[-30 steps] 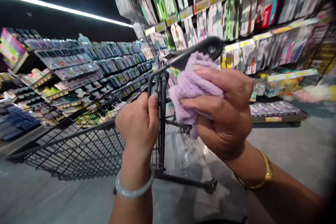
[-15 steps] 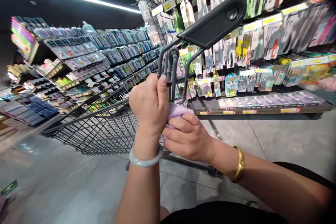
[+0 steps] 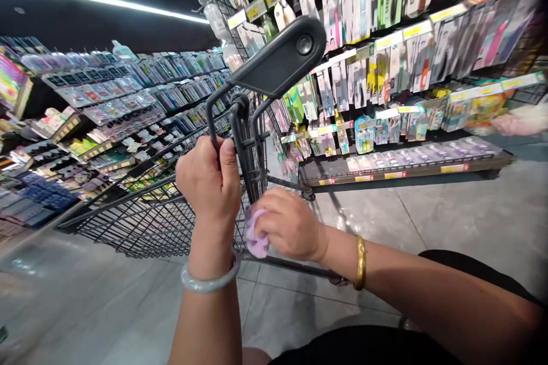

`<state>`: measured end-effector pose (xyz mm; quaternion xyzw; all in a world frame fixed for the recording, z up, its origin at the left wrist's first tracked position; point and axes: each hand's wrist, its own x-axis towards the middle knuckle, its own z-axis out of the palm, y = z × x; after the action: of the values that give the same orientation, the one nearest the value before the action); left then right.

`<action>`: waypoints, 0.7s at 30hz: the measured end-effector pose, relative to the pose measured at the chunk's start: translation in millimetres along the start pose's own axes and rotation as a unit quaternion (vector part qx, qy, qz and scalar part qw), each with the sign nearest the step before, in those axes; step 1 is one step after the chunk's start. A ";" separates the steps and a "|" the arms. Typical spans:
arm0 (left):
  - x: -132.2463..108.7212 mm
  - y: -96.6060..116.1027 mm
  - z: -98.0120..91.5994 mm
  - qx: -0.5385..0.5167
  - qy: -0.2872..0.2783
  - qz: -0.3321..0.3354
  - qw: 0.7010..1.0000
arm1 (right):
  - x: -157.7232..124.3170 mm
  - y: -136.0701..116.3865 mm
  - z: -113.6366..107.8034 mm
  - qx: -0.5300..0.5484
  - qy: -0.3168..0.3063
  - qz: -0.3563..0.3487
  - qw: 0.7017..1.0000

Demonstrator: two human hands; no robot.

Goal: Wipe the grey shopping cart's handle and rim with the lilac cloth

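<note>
My left hand (image 3: 209,182), with a pale bangle at the wrist, is closed around the dark metal frame of a shopping cart (image 3: 145,217), below its black plastic handle end (image 3: 278,60). Bunched in the fingers of my right hand (image 3: 291,225) is a light purple cloth (image 3: 257,234). That hand, with a gold bracelet at its wrist, is against or close to the cart's wire end, lower and to the right of my left hand. Whether the cloth touches the wire I cannot tell.
Shelves of hanging packaged goods (image 3: 377,80) rise on the right, above a low shelf (image 3: 411,165) of small packs. More stocked racks (image 3: 107,91) stand at the left. Grey floor tiles (image 3: 368,222) lie under the cart.
My right hand has come down and away from my left wrist with the purple cloth. The cart handle and my left hand now appear further left in view.
</note>
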<state>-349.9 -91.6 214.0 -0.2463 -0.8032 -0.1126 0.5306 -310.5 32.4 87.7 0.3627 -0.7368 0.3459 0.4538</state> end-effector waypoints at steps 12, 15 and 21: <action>-8.6 -4.9 -12.2 -0.004 0.044 -0.074 0.996 | 81.1 39.4 19.1 0.251 0.232 0.322 0.883; -9.9 -3.8 -16.5 -0.007 0.038 -0.071 0.997 | 86.8 24.0 26.3 0.170 0.272 0.253 0.913; -14.2 -5.1 -26.9 -0.010 0.007 -0.068 0.998 | -0.5 19.0 94.8 0.068 0.198 0.239 0.948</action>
<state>-326.7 -111.8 212.6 -0.1959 -0.8132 -0.1579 0.5249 -366.1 -37.5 50.7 0.1299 -0.6721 0.5584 0.4687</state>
